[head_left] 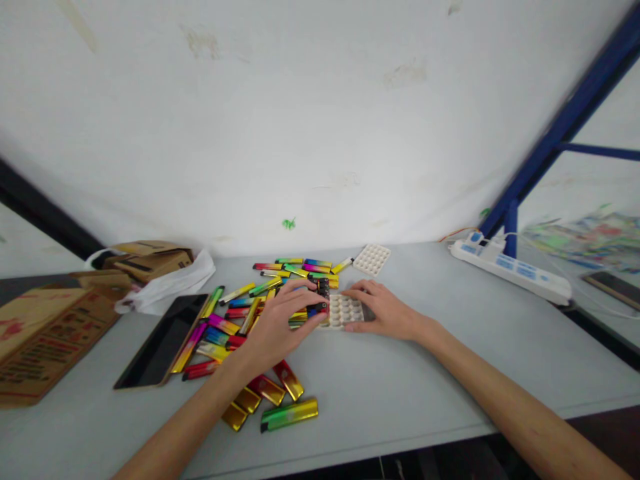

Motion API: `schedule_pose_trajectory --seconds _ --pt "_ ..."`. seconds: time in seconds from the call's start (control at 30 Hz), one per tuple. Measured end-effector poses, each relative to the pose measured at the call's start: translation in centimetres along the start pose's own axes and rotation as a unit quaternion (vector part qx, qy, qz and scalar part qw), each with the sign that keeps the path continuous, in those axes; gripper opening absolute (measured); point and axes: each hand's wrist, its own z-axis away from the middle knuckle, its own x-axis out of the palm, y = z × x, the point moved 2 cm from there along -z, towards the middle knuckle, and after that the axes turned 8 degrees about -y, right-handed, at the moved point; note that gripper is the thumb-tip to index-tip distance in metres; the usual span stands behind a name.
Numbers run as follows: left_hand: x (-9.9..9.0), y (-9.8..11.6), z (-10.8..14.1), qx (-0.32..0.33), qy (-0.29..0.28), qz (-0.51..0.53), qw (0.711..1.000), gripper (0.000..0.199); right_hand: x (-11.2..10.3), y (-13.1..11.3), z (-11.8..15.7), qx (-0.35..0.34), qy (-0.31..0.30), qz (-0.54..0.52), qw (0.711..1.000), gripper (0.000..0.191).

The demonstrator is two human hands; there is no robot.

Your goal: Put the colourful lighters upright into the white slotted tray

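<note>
A white tray with rows of round cells [345, 311] lies on the table between my hands. My left hand [285, 317] curves over several lighters with black tops [324, 288], its thumb and fingertips closed about them at the tray's left end. From the other side, my right hand [383, 310] grips the tray's right end between thumb and fingers. A small dark patch shows under that hand, too hidden to name. Many loose shiny lighters in red, gold, green, blue and purple [217, 335] spread around and beneath my left forearm. One green and gold lighter [290, 415] lies nearest the front edge.
Behind the hands, a second white celled tray [371, 259] lies near the wall. A dark tablet [163, 340], a white plastic bag [170, 287] and cardboard boxes [55, 333] are at left. A white power strip [510, 270] stands at right beside a blue metal frame [555, 137].
</note>
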Motion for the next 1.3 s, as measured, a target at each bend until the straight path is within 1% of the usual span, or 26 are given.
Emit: schedule_pose_trajectory --seconds 0.07,0.13,0.23,0.3,0.5,0.6,0.7,0.77,0.87,1.0,1.07,1.1,1.13,1.2,1.23,1.3 --pt "0.0 -0.2 0.3 0.021 -0.012 -0.037 0.999 0.015 -0.1 -0.1 0.0 0.001 -0.001 0.000 1.000 0.071" --pt "0.1 -0.2 0.5 0.026 -0.027 -0.060 0.997 0.016 -0.1 -0.1 0.0 0.001 -0.004 -0.002 1.000 0.070" --pt "0.2 0.0 0.6 0.017 -0.059 -0.062 0.996 0.017 -0.1 -0.1 0.1 0.002 -0.008 -0.004 1.000 0.070" --pt "0.3 0.0 0.5 0.010 -0.068 -0.054 0.996 0.016 0.0 -0.1 0.1 0.003 -0.007 -0.002 1.000 0.070" --pt "1.0 -0.6 0.4 -0.005 -0.038 -0.048 0.998 0.015 0.0 -0.1 0.0 0.003 -0.004 0.000 1.000 0.071" --pt "1.2 -0.8 0.4 -0.018 -0.043 -0.033 0.998 0.015 -0.1 -0.2 0.0 0.000 -0.001 -0.001 1.000 0.070" --pt "1.0 -0.9 0.4 -0.032 -0.036 -0.015 0.999 0.016 -0.1 -0.1 0.0 -0.002 0.001 -0.002 1.000 0.070" --pt "0.8 -1.0 0.4 -0.018 -0.032 -0.028 0.999 0.015 -0.1 -0.1 0.0 -0.003 -0.001 -0.003 1.000 0.070" --pt "0.9 -1.1 0.5 0.022 -0.030 -0.071 0.997 0.017 -0.1 0.0 0.0 -0.003 0.001 -0.006 1.000 0.070" --pt "0.7 -1.2 0.6 0.038 -0.036 -0.113 0.992 0.038 0.0 0.0 0.0 -0.003 0.001 -0.004 1.000 0.070" --pt "-0.3 -0.8 0.8 0.036 -0.041 -0.133 0.990 0.046 0.0 -0.1 0.1 -0.004 0.004 -0.002 1.000 0.070" --pt "-1.0 -0.4 1.0 0.033 -0.040 -0.143 0.988 0.047 -0.1 -0.1 0.1 -0.005 0.004 -0.001 1.000 0.071" --pt "-1.8 0.1 1.4 0.028 -0.036 -0.151 0.987 0.045 -0.2 -0.1 0.1 -0.004 0.001 0.000 1.000 0.071" --pt "-3.2 1.5 2.6 0.019 -0.043 -0.165 0.985 0.033 -0.4 0.0 0.3 -0.003 -0.010 0.002 1.000 0.069" --pt "-3.7 2.4 3.5 0.019 -0.057 -0.170 0.984 0.026 -0.6 0.1 0.4 -0.001 -0.015 0.003 1.000 0.068" --pt "-3.9 4.0 5.7 0.022 -0.097 -0.180 0.979 0.022 -1.0 0.4 0.8 0.005 -0.021 0.003 1.000 0.065"
